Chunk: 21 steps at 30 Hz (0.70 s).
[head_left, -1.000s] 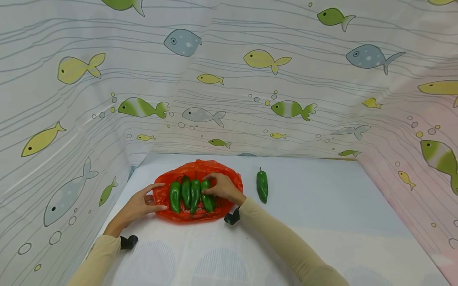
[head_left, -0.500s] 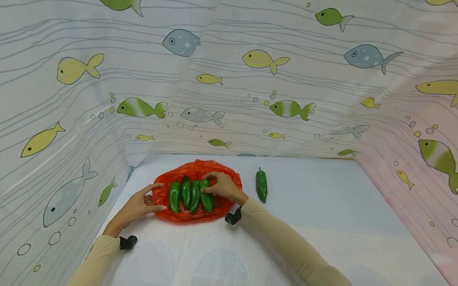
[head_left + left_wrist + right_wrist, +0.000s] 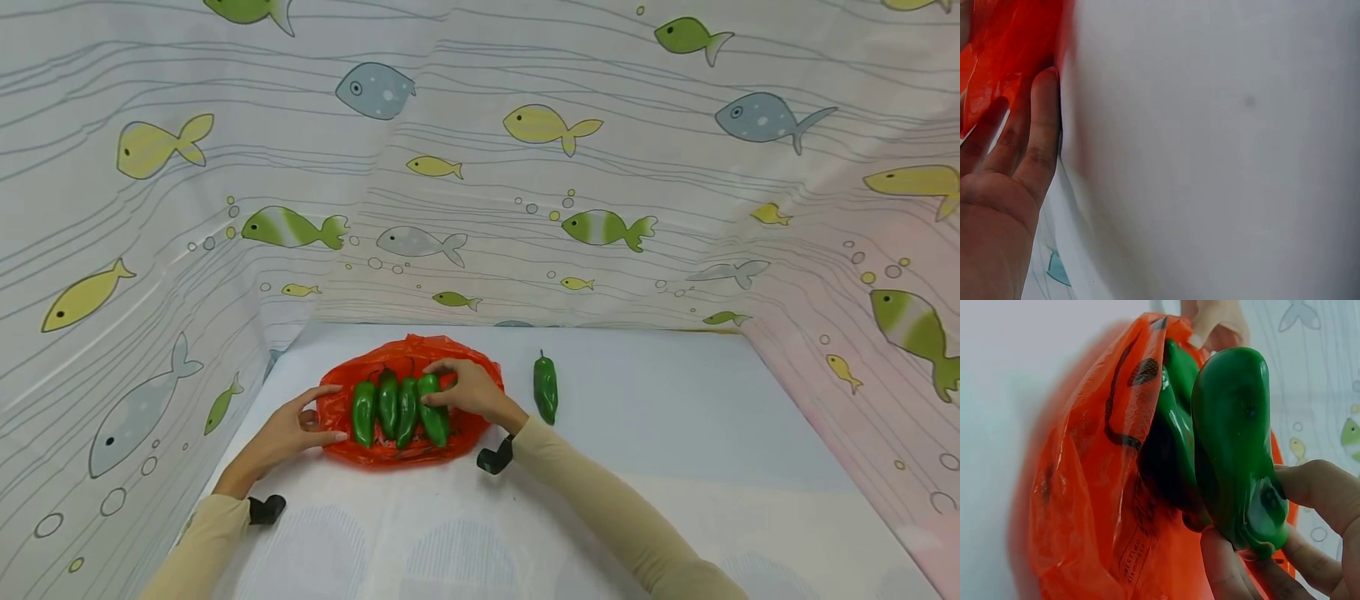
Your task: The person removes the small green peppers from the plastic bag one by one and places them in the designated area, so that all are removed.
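Note:
A crinkled red plastic bag (image 3: 480, 429) lies spread on the table with several green peppers in a row on it. My right hand (image 3: 480, 393) pinches the rightmost pepper (image 3: 435, 427) near its stem end. In the right wrist view that pepper (image 3: 1232, 419) stands large in front of the others, thumb on one side and fingers on the other. At the bag's left edge is my left hand (image 3: 292, 427), thumb and fingers apart. Its fingers (image 3: 1042, 134) lie nearly straight against the red plastic in the left wrist view. The leftmost pepper (image 3: 364, 414) lies closest to it.
One more green pepper (image 3: 546, 388) lies by itself on the white table (image 3: 675, 417), right of the bag. Fish-patterned sheets (image 3: 480, 192) rise as walls at the back and both sides. A black wrist device (image 3: 495, 457) sits below my right wrist.
My right wrist and forearm have shifted slightly to the right while the fingers stay on the rightmost pepper. The left hand keeps its place at the bag. The head view has drifted a little.

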### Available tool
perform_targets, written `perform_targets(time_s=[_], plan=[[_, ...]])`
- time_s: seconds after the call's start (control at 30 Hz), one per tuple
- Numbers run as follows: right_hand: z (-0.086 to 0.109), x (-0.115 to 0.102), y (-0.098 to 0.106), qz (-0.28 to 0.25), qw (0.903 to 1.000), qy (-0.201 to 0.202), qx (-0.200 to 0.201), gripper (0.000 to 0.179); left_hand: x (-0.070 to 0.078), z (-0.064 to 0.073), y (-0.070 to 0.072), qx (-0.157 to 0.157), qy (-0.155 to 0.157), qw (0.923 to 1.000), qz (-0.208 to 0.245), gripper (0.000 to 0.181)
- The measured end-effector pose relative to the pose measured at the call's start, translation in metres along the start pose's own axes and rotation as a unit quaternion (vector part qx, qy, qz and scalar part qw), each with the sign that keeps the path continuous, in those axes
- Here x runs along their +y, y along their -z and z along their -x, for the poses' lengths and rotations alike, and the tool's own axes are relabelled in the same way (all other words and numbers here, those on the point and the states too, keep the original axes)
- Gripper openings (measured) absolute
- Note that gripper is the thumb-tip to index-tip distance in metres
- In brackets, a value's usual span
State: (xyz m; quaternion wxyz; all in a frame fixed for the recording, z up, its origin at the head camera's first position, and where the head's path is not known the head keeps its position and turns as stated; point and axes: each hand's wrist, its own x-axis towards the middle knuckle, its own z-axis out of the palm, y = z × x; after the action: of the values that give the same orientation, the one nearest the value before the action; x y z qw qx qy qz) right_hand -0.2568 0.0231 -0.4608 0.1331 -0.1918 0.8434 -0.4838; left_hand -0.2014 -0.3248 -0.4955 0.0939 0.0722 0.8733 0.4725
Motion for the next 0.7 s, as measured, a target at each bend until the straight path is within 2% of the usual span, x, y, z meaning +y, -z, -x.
perform_targets(time_s=[0.37,0.53,0.7], plan=[[0.013,0.003,0.015,-0.022,0.9993,0.029,-0.010,0.052,-0.002,0.000,0.001,0.001,-0.002,1.0000,0.000,0.086],[0.017,0.004,0.019,-0.018,0.9994,0.028,-0.012,0.059,-0.002,0.000,0.001,-0.001,-0.004,1.0000,0.003,0.086],[0.020,0.005,0.024,-0.001,0.9998,0.018,-0.012,0.057,-0.001,0.000,0.001,0.000,-0.004,1.0000,0.005,0.086]])
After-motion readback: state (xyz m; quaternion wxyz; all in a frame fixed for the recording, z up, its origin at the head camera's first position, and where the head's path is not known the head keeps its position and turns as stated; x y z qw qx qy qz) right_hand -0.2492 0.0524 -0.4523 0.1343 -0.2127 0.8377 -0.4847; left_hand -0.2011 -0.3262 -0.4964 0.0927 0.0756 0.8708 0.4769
